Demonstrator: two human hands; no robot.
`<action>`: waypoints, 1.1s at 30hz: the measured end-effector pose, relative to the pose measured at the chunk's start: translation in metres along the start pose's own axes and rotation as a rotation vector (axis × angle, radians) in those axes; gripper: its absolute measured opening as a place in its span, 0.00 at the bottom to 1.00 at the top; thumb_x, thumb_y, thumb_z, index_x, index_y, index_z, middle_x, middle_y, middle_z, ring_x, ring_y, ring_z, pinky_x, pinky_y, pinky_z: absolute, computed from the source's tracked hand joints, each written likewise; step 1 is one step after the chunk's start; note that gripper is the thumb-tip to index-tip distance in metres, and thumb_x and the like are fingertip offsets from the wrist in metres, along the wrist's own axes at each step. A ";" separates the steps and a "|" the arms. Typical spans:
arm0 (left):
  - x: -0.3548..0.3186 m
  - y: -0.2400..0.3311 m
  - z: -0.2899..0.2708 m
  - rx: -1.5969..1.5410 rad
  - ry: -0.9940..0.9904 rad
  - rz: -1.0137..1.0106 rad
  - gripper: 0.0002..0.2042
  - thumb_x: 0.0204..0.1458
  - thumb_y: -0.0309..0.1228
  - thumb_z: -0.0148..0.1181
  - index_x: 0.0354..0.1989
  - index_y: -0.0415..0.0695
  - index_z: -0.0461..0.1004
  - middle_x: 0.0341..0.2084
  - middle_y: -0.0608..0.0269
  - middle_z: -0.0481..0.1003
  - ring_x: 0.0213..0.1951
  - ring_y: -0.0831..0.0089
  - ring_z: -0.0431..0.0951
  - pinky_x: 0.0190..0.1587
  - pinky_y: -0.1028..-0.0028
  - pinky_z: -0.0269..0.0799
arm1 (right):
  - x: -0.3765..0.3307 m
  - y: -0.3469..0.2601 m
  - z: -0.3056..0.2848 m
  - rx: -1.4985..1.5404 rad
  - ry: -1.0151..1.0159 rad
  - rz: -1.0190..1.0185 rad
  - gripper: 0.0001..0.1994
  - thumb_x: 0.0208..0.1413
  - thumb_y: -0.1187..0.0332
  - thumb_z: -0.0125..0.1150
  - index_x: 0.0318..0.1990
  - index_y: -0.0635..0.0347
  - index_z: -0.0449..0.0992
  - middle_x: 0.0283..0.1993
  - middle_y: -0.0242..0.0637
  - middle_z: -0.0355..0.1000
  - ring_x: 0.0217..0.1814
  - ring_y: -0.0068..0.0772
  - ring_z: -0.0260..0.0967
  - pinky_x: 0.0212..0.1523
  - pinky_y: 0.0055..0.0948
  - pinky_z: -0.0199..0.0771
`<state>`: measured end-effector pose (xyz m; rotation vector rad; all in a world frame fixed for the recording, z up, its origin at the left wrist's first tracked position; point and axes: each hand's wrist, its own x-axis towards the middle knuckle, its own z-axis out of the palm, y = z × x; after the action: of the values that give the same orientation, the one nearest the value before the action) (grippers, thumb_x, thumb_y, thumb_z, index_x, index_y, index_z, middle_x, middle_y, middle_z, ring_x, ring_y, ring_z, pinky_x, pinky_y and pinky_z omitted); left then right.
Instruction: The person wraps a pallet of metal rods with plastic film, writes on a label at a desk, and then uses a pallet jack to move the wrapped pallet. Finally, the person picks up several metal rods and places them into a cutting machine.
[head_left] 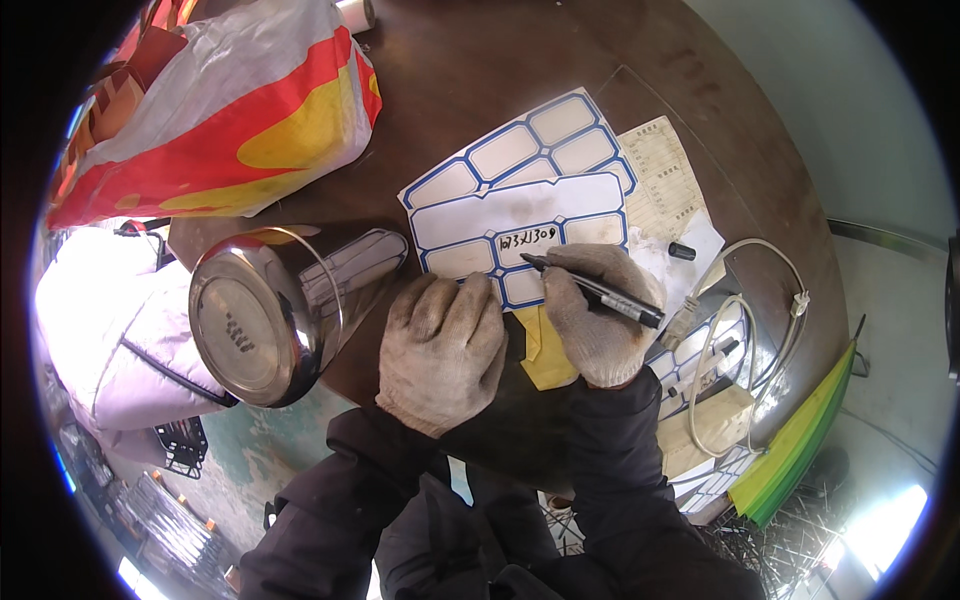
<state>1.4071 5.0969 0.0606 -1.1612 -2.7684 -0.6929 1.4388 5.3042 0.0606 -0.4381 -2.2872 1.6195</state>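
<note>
A black marker (622,303) is gripped in my gloved right hand (605,315), its tip at the blue-bordered label sheet (520,215). Black handwriting shows in one label just above the tip. My gloved left hand (440,345) lies at the sheet's lower left edge, fingers curled and close together; what is under them, if anything, is hidden. A second label sheet (490,160) is partly covered by the first. To the right of the sheets sits a black cap (682,252). Yellow paper (545,350) lies between my hands.
A shiny metal pot (245,320) lies on its side at left. Behind it is a red, yellow and white plastic bag (260,130). A printed slip (662,175), a pale cable (775,255) and a green umbrella (800,450) are at right, on or beside the brown table (720,110).
</note>
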 end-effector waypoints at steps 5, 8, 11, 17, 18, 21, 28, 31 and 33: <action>0.002 0.000 -0.002 0.014 0.006 0.013 0.24 0.48 0.32 0.80 0.55 0.39 0.87 0.61 0.55 0.81 0.62 0.54 0.79 0.69 0.47 0.79 | 0.004 -0.001 -0.002 -0.049 -0.093 -0.085 0.08 0.64 0.77 0.79 0.49 0.63 0.91 0.34 0.40 0.89 0.31 0.31 0.89 0.36 0.31 0.87; 0.003 0.000 -0.003 0.010 0.004 0.012 0.24 0.48 0.32 0.80 0.55 0.39 0.87 0.61 0.54 0.80 0.62 0.54 0.80 0.70 0.47 0.79 | 0.005 -0.001 -0.001 -0.086 -0.078 -0.108 0.07 0.64 0.78 0.79 0.48 0.63 0.91 0.34 0.40 0.89 0.31 0.31 0.89 0.36 0.31 0.87; 0.002 0.000 -0.003 0.009 -0.017 0.005 0.24 0.48 0.33 0.80 0.56 0.39 0.87 0.61 0.54 0.80 0.62 0.54 0.80 0.71 0.47 0.78 | 0.006 -0.001 0.002 -0.098 -0.061 -0.123 0.07 0.64 0.78 0.78 0.48 0.63 0.91 0.34 0.40 0.89 0.31 0.31 0.89 0.36 0.31 0.87; 0.001 -0.001 -0.003 0.014 -0.032 0.008 0.25 0.48 0.33 0.80 0.57 0.39 0.86 0.61 0.54 0.80 0.63 0.53 0.79 0.71 0.47 0.77 | 0.006 -0.002 0.002 -0.112 -0.039 -0.103 0.07 0.63 0.78 0.79 0.47 0.63 0.91 0.33 0.40 0.88 0.31 0.31 0.88 0.36 0.31 0.87; 0.001 -0.001 -0.002 0.013 -0.033 0.008 0.25 0.48 0.33 0.80 0.57 0.39 0.86 0.62 0.54 0.80 0.63 0.53 0.79 0.71 0.47 0.77 | 0.006 -0.002 0.002 -0.102 -0.055 -0.106 0.07 0.63 0.78 0.79 0.47 0.63 0.91 0.33 0.40 0.88 0.30 0.31 0.88 0.35 0.31 0.87; 0.000 -0.001 -0.002 0.005 -0.033 0.003 0.25 0.48 0.33 0.80 0.57 0.39 0.86 0.62 0.54 0.80 0.63 0.53 0.79 0.71 0.47 0.77 | 0.005 -0.002 0.001 -0.083 -0.074 -0.117 0.07 0.62 0.78 0.79 0.46 0.64 0.91 0.32 0.40 0.87 0.29 0.31 0.87 0.34 0.31 0.86; 0.000 -0.001 -0.001 0.016 -0.002 0.012 0.26 0.48 0.33 0.80 0.57 0.39 0.87 0.62 0.55 0.80 0.63 0.54 0.79 0.71 0.47 0.77 | 0.003 0.003 -0.002 -0.089 -0.051 -0.140 0.07 0.61 0.79 0.78 0.46 0.64 0.91 0.33 0.39 0.88 0.31 0.30 0.87 0.36 0.31 0.86; 0.000 -0.001 -0.002 0.016 -0.027 0.006 0.27 0.47 0.33 0.80 0.58 0.39 0.87 0.62 0.55 0.80 0.63 0.54 0.79 0.71 0.48 0.77 | 0.002 0.006 0.000 -0.077 0.009 -0.126 0.07 0.62 0.78 0.78 0.46 0.64 0.91 0.34 0.39 0.88 0.32 0.29 0.87 0.37 0.30 0.86; 0.001 -0.001 -0.002 0.018 -0.040 0.003 0.27 0.47 0.33 0.80 0.58 0.39 0.87 0.62 0.55 0.80 0.63 0.55 0.79 0.71 0.48 0.77 | 0.002 0.007 0.001 -0.077 0.023 -0.126 0.06 0.62 0.78 0.78 0.45 0.64 0.91 0.33 0.39 0.87 0.32 0.29 0.87 0.37 0.30 0.86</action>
<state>1.4060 5.0958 0.0627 -1.1887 -2.7984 -0.6500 1.4373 5.3067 0.0535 -0.3209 -2.3159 1.4636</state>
